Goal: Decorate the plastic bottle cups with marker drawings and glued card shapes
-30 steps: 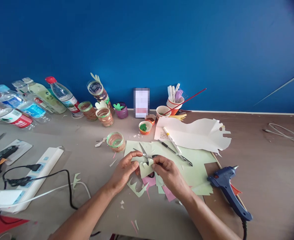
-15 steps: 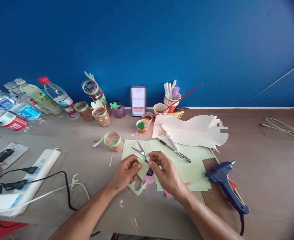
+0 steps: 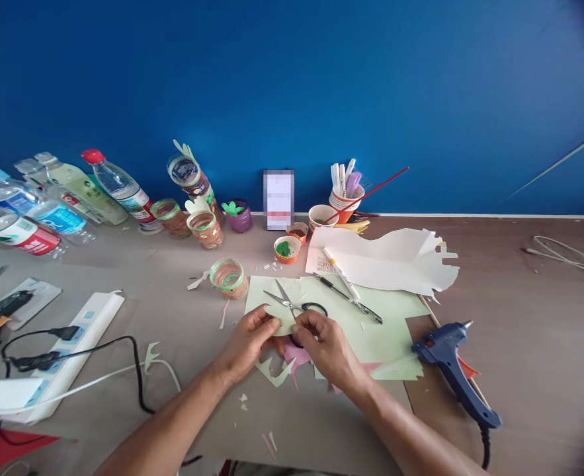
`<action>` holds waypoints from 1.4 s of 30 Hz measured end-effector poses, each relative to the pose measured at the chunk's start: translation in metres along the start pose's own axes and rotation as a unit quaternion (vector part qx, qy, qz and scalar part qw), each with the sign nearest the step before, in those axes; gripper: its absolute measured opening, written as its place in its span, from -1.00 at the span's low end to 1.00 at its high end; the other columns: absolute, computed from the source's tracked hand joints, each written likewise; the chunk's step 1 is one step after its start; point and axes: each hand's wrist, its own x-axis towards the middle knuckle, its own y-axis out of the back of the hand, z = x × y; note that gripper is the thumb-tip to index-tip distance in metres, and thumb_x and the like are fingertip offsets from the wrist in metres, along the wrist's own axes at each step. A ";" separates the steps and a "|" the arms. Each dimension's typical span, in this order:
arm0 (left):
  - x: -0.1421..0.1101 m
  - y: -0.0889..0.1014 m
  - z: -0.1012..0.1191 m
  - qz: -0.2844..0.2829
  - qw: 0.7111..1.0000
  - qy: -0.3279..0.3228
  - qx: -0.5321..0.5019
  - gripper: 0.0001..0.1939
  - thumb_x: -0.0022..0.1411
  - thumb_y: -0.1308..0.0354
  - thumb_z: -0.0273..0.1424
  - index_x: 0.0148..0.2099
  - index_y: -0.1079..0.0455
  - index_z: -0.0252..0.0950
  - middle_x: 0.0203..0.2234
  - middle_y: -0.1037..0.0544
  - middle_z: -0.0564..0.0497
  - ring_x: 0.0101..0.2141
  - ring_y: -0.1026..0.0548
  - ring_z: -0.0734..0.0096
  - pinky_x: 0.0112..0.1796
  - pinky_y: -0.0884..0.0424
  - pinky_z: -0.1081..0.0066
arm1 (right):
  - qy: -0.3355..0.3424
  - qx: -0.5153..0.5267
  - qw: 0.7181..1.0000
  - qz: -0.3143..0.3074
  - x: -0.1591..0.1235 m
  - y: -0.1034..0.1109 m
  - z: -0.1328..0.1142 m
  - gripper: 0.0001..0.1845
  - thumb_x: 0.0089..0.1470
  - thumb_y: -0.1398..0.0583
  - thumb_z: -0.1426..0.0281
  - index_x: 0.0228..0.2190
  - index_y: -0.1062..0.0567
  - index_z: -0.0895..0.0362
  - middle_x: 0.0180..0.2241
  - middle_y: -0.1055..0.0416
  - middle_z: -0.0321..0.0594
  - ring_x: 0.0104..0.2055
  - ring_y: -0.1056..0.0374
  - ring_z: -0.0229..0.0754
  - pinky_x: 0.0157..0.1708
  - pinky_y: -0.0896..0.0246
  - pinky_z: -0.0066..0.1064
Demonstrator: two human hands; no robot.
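Observation:
A small piece of pale green paper (image 3: pixel 286 325) is held up between my two hands. My left hand (image 3: pixel 249 340) pinches its left side, thumb on top. At the right edge, the fingertips of my right hand (image 3: pixel 327 344) are closed on the same piece. Just beyond my fingers, black-handled scissors (image 3: pixel 288 303) lie with blades apart on pale green sheets (image 3: pixel 395 334); one handle loop is partly hidden by my right hand. Below the hands are a cut green scrap (image 3: pixel 276 375) and a pink paper scrap (image 3: pixel 297 357).
A blue glue gun (image 3: pixel 453 363) lies at the right. A pen (image 3: pixel 344 294) and a white marker (image 3: pixel 340 272) rest near white paper (image 3: pixel 385 254). Wrapped jars (image 3: pixel 229 281), paint cups (image 3: pixel 287 250) and bottles (image 3: pixel 123 188) stand behind. A power strip (image 3: pixel 73 350) with cables lies left.
The green paper piece has been turned and raised slightly between my fingers. My right hand has shifted lower, so more of the scissors' handle shows. The view has moved slightly.

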 end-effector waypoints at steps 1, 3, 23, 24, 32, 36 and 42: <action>0.000 0.000 0.000 -0.001 1.000 -0.001 0.005 -0.68 0.12 -0.30 -0.14 -0.32 -0.40 -0.30 -0.52 -0.44 0.09 -0.56 -0.41 0.48 -0.42 -0.37 0.41 | -0.001 0.006 1.000 0.002 0.000 0.000 0.001 -0.78 0.04 -0.11 0.25 -0.55 -0.27 0.08 -0.57 -0.18 -0.37 -0.50 -0.08 -0.27 -0.46 -0.02 -0.41; 0.001 0.002 0.000 0.007 1.000 -0.007 0.008 -0.68 0.10 -0.31 -0.14 -0.34 -0.40 -0.30 -0.55 -0.42 0.10 -0.55 -0.39 0.49 -0.42 -0.34 0.42 | 0.002 0.020 1.000 0.008 0.001 0.001 0.001 -0.77 0.04 -0.12 0.24 -0.55 -0.29 0.08 -0.56 -0.21 -0.36 -0.49 -0.10 -0.26 -0.45 -0.03 -0.41; 0.005 0.008 -0.007 0.063 0.998 -0.021 -0.001 -0.71 0.12 -0.31 -0.19 -0.30 -0.36 -0.29 -0.54 -0.40 0.15 -0.56 -0.32 0.57 -0.41 -0.25 0.44 | 0.030 -0.046 0.996 0.068 0.003 0.026 -0.018 -0.74 0.10 -0.12 0.16 -0.38 -0.40 0.10 -0.52 -0.27 -0.34 -0.52 -0.13 -0.27 -0.50 -0.06 -0.41; 0.006 0.009 -0.008 0.077 0.997 -0.026 -0.014 -0.70 0.10 -0.33 -0.20 -0.31 -0.34 -0.28 -0.55 -0.39 0.17 -0.56 -0.32 0.56 -0.39 -0.26 0.44 | 0.037 -0.082 0.993 0.072 0.003 0.031 -0.021 -0.77 0.10 -0.12 0.20 -0.34 -0.41 0.10 -0.49 -0.31 -0.32 -0.50 -0.17 -0.26 -0.47 -0.10 -0.41; 0.009 0.005 -0.002 0.134 0.989 -0.033 -0.056 -0.60 0.00 -0.39 -0.19 -0.21 -0.37 -0.28 -0.56 -0.40 0.18 -0.57 -0.31 0.56 -0.38 -0.28 0.41 | 0.039 -0.440 0.895 -0.056 0.013 0.025 -0.029 -0.69 0.12 -0.17 0.40 -0.08 -0.45 0.18 -0.11 -0.43 -0.03 -0.06 -0.36 0.01 -0.11 -0.19 -0.26; 0.009 0.004 0.001 0.140 0.988 -0.038 -0.057 -0.59 -0.03 -0.41 -0.19 -0.21 -0.41 -0.30 -0.52 -0.44 0.13 -0.57 -0.31 0.57 -0.40 -0.28 0.42 | 0.035 -0.535 0.840 -0.085 0.017 0.013 -0.028 -0.65 0.13 -0.20 0.30 -0.07 -0.46 0.22 -0.12 -0.42 0.01 -0.07 -0.37 0.09 -0.11 -0.19 -0.21; 0.009 0.006 -0.002 0.134 0.989 -0.034 -0.054 -0.56 -0.03 -0.41 -0.18 -0.19 -0.40 -0.30 -0.54 -0.42 0.16 -0.57 -0.31 0.57 -0.39 -0.29 0.42 | 0.033 -0.599 0.790 -0.124 0.020 0.013 -0.034 -0.64 0.16 -0.19 0.26 -0.10 -0.48 0.24 -0.13 -0.45 0.05 -0.05 -0.37 0.13 -0.11 -0.16 -0.19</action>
